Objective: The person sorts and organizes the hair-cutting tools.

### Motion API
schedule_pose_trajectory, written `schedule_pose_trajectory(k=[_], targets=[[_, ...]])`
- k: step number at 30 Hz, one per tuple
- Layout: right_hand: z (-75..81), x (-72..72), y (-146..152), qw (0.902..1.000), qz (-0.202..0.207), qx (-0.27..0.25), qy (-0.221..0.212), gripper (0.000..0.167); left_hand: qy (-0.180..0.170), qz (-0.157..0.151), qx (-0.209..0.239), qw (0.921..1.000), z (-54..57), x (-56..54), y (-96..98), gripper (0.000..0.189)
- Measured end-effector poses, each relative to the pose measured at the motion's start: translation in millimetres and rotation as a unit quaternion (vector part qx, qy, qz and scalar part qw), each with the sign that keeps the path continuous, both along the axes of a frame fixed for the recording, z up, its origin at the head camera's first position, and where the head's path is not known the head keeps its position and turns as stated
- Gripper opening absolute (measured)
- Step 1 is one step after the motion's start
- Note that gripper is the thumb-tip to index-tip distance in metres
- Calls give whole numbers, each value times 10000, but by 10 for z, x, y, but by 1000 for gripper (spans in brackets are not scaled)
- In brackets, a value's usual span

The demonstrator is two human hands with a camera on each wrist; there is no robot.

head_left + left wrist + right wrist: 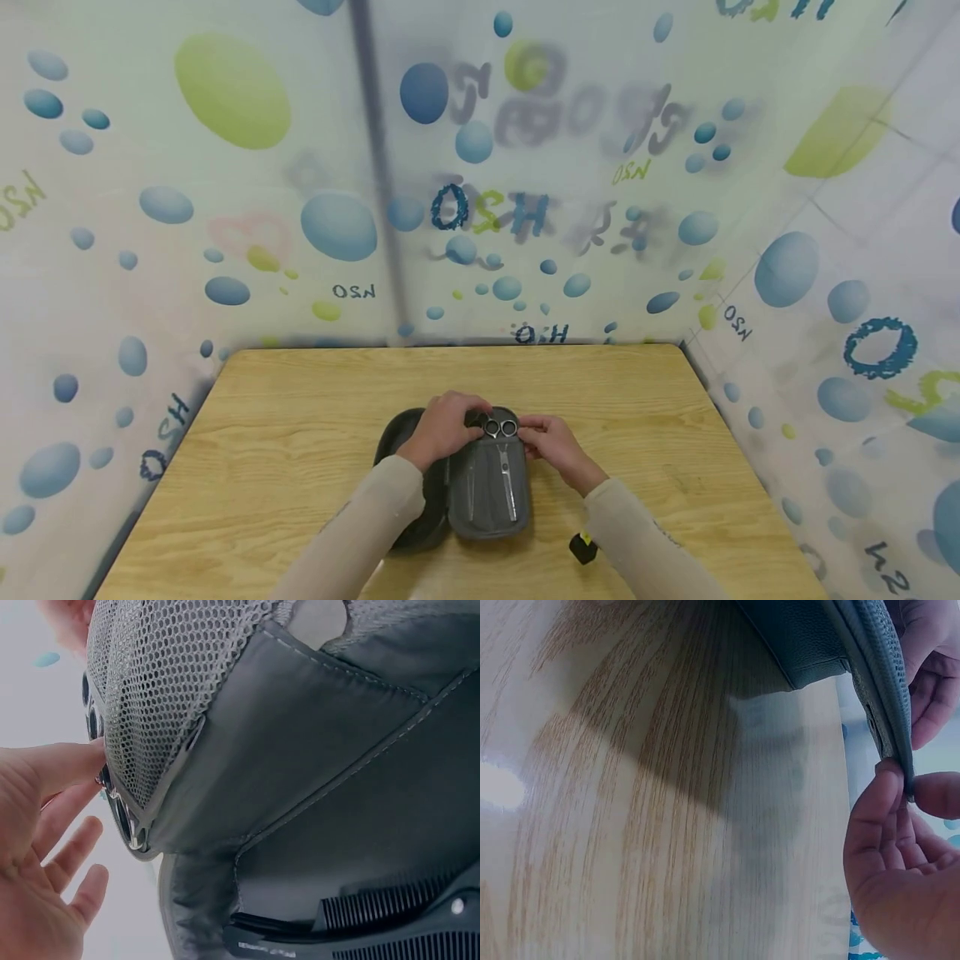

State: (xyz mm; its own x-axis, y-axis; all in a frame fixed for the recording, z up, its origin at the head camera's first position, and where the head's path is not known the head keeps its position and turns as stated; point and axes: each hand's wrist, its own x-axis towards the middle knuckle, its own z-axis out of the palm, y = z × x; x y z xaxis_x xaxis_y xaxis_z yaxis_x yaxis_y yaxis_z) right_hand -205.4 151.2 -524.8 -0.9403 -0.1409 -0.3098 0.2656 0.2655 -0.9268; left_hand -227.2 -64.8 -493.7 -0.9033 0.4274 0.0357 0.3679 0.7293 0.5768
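A grey zip case (487, 521) lies unfolded on the table, its right panel holding scissors (500, 428) whose two finger rings stick out of the top of a pocket. Slim silver blades (512, 492) show lower on that panel. My left hand (442, 429) pinches the panel's top edge beside the rings, thumb against the mesh pocket (169, 682) in the left wrist view, other fingers spread. At the opposite upper corner, my right hand (557, 448) pinches the panel's rim between thumb and fingers. Black combs (281, 941) lie in the case's other half.
The case lies on a wood-grain table (300, 400). Near my right forearm sits a small black object (582, 548) with a yellow part. Behind the table and along its sides hang white sheets (570, 275) printed with blue and green spots.
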Motion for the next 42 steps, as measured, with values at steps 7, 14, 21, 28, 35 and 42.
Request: schedule_pose_trajectory(k=[7,14,21,28,35,42], targets=[[-8,15,14,9998,108,-26,-180,35,-202,88,171,9996,-23,-7,-20,32],[0,60,18,9983,529,-128,-185,43,-140,216,367,9990,2,-8,-118,29],[-14,71,36,9963,844,-55,-157,41,120,807,814,9933,61,-12,-478,23],[-35,84,58,9920,1202,-242,-308,44,390,1167,816,9890,10,34,-994,23],[-56,97,66,9917,1258,-119,-250,46,-415,1138,535,9912,-170,201,-1396,41],[-60,96,50,9935,1113,226,-112,46,-1067,405,632,9915,-367,362,-1531,62]])
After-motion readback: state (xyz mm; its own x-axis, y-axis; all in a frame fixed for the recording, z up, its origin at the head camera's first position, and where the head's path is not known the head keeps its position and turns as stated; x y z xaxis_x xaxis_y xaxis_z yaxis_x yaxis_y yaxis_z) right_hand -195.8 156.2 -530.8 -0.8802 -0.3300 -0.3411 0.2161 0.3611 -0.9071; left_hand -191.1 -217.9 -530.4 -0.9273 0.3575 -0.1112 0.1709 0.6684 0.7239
